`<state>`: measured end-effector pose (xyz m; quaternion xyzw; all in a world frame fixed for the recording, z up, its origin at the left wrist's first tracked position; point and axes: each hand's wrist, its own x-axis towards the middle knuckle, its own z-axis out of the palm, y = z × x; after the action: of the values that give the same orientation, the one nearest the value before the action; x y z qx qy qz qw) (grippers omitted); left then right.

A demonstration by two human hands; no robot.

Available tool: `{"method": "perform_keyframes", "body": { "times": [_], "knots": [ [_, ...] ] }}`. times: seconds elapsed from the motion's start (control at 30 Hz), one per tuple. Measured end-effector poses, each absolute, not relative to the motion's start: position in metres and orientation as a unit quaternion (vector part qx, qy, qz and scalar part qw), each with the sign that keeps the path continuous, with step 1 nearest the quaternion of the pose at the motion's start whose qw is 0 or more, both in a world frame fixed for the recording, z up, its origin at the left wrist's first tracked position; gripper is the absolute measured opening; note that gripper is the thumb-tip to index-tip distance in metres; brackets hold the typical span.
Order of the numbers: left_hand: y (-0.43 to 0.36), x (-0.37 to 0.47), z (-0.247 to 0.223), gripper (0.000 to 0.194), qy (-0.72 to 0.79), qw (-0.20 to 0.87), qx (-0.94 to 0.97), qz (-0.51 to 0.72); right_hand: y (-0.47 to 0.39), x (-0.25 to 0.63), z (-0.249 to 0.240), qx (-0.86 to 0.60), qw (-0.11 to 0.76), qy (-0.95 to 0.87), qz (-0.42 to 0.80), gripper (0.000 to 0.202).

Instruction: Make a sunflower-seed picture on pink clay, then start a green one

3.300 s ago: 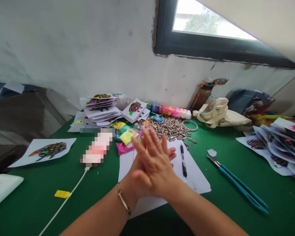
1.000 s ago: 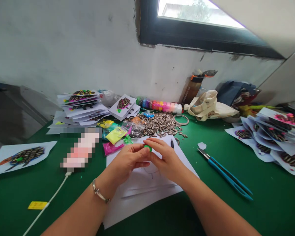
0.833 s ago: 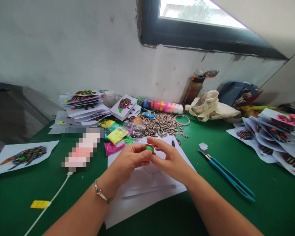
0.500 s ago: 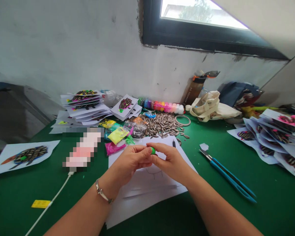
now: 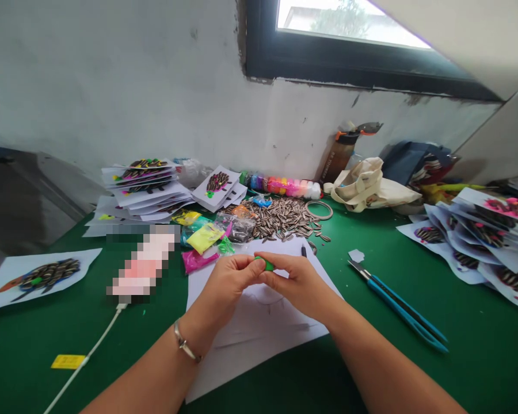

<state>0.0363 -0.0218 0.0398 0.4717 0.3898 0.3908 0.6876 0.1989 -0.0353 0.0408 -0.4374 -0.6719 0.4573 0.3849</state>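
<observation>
A small lump of bright green modelling clay (image 5: 265, 264) is pinched between the fingertips of both hands. My left hand (image 5: 231, 279) is closed on its left side, with a silver bracelet (image 5: 185, 340) at the wrist. From the right, my right hand (image 5: 300, 282) closes thumb and index finger on the same lump. Below them lies white paper (image 5: 242, 362), on which part of a pencil-like outline shows; my hands cover the rest. Just past my fingers sit clay packets, the yellow one (image 5: 205, 237) and the magenta one (image 5: 198, 260) among them.
Striped sunflower seeds (image 5: 280, 218) are heaped behind the paper, near a roll of tape (image 5: 319, 210). Blue-handled tweezers (image 5: 399, 305) lie on the right. Stacks of seed-decorated sheets stand left (image 5: 149, 190) and right (image 5: 492, 241). A white cable (image 5: 97, 348) crosses the left side.
My fingers have shifted slightly around the green clay, and a little more of it shows. The whole view has moved slightly. Both hands stay over the paper.
</observation>
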Motion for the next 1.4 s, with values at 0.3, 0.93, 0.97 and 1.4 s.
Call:
{"method": "perform_keyframes", "body": {
  "times": [0.3, 0.93, 0.97, 1.4],
  "knots": [
    [-0.020, 0.034, 0.038, 0.037, 0.371, 0.677, 0.486, 0.409, -0.031, 0.201, 0.047, -0.426, 0.440, -0.581, 0.536, 0.021],
    [-0.021, 0.034, 0.047, 0.019, 0.448, 0.570, 0.568, 0.389, -0.032, 0.201, 0.050, -0.419, 0.444, -0.559, 0.561, 0.012],
    [-0.021, 0.035, 0.047, 0.019, 0.444, 0.574, 0.570, 0.387, -0.031, 0.200, 0.049, -0.422, 0.449, -0.545, 0.569, 0.011],
    [-0.020, 0.033, 0.046, 0.021, 0.447, 0.593, 0.551, 0.381, -0.030, 0.213, 0.048, -0.480, 0.417, -0.524, 0.567, 0.045]
  ]
}}
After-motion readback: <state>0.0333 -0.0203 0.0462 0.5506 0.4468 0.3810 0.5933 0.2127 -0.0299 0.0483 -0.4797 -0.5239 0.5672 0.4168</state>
